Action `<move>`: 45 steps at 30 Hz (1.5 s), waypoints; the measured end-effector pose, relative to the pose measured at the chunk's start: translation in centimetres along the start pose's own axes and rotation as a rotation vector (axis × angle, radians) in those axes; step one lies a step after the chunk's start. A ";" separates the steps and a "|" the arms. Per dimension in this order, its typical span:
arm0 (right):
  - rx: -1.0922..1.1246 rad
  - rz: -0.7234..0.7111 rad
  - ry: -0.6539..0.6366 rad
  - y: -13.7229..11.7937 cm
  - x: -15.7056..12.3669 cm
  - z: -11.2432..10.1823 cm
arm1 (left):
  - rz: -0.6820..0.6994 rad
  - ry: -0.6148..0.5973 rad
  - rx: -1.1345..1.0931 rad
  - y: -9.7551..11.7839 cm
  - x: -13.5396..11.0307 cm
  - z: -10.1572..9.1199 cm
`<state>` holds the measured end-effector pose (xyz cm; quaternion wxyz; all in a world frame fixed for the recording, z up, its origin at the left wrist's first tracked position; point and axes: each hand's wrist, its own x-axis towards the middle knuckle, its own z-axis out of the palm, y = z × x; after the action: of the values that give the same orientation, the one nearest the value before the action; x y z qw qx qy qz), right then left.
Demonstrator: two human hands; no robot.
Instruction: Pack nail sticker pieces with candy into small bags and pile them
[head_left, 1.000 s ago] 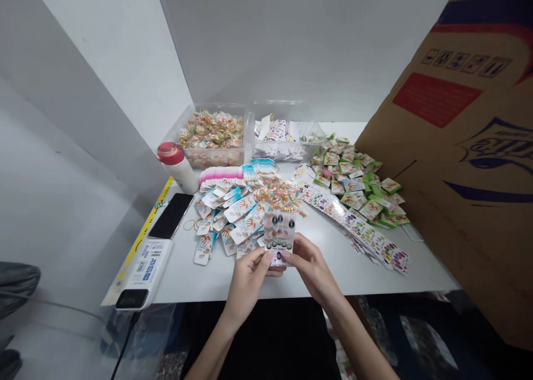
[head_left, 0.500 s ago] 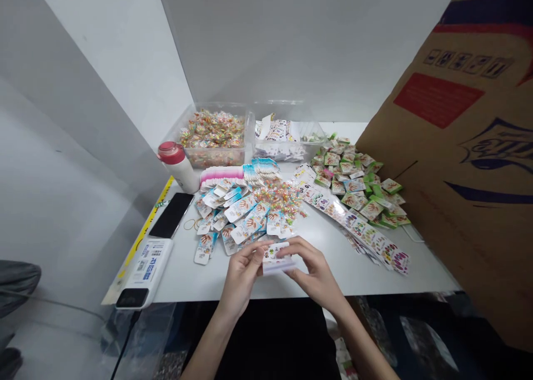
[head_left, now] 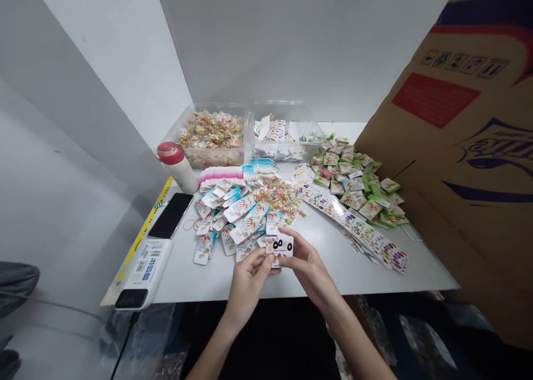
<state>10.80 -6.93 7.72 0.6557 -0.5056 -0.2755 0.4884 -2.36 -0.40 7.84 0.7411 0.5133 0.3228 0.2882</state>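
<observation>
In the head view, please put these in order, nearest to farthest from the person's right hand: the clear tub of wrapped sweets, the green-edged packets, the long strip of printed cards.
From the right hand:
1. Long strip of printed cards: just ahead, to the right.
2. Pile of green-edged packets: farther back, to the right.
3. Clear tub of wrapped sweets: far back, to the left.

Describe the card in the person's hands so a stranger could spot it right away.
Find the white table and the loose heap of blue-edged cards on it. Just in front of that heap, the left hand and right hand hold up one white card between them. It is the only card in the air, and it shows a row of black rings.
</observation>
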 end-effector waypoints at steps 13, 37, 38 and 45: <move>-0.560 -0.391 -0.136 -0.1 -0.9 -1.2 | -0.225 -0.007 -0.359 -0.7 0.8 -1.0; -0.705 -0.247 0.282 -1.8 11.7 -4.9 | -0.099 0.198 -0.042 -6.6 1.6 0.3; -0.678 -0.221 0.225 -1.7 9.9 -4.8 | -0.086 0.219 -0.053 -6.5 1.6 0.3; -0.437 -0.026 0.074 1.8 1.2 -3.1 | 0.031 0.267 0.033 -5.9 0.7 1.3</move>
<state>13.22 -6.98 4.82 0.5467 -0.6496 -0.3569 0.3897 -0.35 -2.37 2.47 0.6786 0.4875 0.4150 0.3600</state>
